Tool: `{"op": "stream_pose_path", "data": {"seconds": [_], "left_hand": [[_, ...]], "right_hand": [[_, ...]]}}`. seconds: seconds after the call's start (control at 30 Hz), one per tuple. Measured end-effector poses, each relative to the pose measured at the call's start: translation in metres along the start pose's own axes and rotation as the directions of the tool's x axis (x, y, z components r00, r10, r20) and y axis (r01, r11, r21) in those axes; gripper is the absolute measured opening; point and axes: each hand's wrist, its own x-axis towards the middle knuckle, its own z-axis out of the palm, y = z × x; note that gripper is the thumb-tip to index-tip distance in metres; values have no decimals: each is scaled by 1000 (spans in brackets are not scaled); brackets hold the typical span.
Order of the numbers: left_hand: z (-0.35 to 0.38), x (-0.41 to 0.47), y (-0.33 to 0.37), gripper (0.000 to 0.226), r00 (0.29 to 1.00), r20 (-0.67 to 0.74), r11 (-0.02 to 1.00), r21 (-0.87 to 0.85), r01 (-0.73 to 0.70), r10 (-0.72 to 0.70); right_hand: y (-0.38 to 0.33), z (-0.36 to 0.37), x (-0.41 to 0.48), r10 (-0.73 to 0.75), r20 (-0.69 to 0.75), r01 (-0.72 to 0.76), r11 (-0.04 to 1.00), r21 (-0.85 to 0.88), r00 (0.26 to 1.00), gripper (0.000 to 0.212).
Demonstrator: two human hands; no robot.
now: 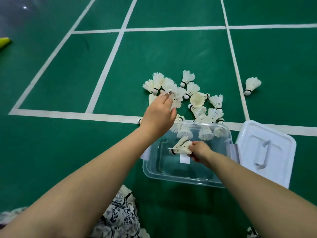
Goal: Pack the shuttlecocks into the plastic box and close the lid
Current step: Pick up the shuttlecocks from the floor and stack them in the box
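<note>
Pinches shuttlecock point(181, 147) by feathers with right hand point(200, 152), low inside open box point(173, 177) left of lid point(279, 148). Reaches left hand point(158, 115) into pile point(192, 95) at box's far side; cannot tell finger grip through blur.

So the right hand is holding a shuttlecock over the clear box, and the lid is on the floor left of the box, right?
Not quite: the head view shows the lid on the floor right of the clear box, not left. The right hand does hold a shuttlecock over the box.
</note>
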Motion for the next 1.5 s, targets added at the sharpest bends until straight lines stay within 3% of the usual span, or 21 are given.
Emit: {"op": "stream_pose_path", "data": {"seconds": [0.13, 0.23, 0.4, 0.6, 0.67, 0.77, 0.97, 1.07, 1.13, 1.2, 1.27, 1.37, 1.5], "left_hand": [[16, -7, -17, 44, 988, 154, 1000, -15, 7, -5], [24, -10, -28, 45, 990, 143, 1000, 7, -6, 5], [30, -9, -40, 47, 990, 144, 1000, 24, 2, -5], [36, -12, -45, 48, 995, 99, 1000, 11, -23, 22], [36, -13, -46, 48, 995, 98, 1000, 7, -24, 23], [36, -14, -46, 47, 993, 122, 1000, -14, 3, -2], [31, -12, -38, 46, 989, 147, 999, -38, -11, 17], [29, -11, -33, 38, 990, 126, 998, -15, -56, 58], [31, -10, -30, 23, 993, 64, 995, 2, -100, 100], [33, -8, -28, 22, 993, -4, 993, 2, -118, 118], [33, -5, -24, 18, 990, -21, 990, 26, -138, 138], [29, -1, -15, 19, 984, -46, 984, 61, -167, 170], [26, -2, -5, 23, 968, -78, 969, 88, -231, 238]], "right_hand": [[4, 22, 29, 82, 18, -83, 996, 38, 996, 31], [9, 43, 46, 148, 19, -149, 976, 158, 989, 24], [11, 60, 64, 242, 10, -237, 941, 242, 970, 30], [4, 68, 67, 242, 21, -225, 865, 449, 970, 24], [4, 75, 65, 209, 16, -196, 887, 418, 978, 14], [7, 82, 73, 219, -70, -195, 947, 255, 973, 39], [-9, 60, 51, 218, -143, -192, 966, 172, 966, 36], [-23, 47, 31, 96, -69, -93, 994, 51, 993, 30], [-40, 38, 15, -1, -25, -2, 990, -138, 1000, 22], [-59, 26, -3, -87, -64, 65, 955, -288, 994, 21], [-74, 10, -23, -230, -95, 195, 939, -283, 969, 24], [-86, -15, -56, -491, -196, 401, 839, -368, 849, 29], [-81, -33, -75, -737, -252, 517, 636, -573, 627, 40]]}}
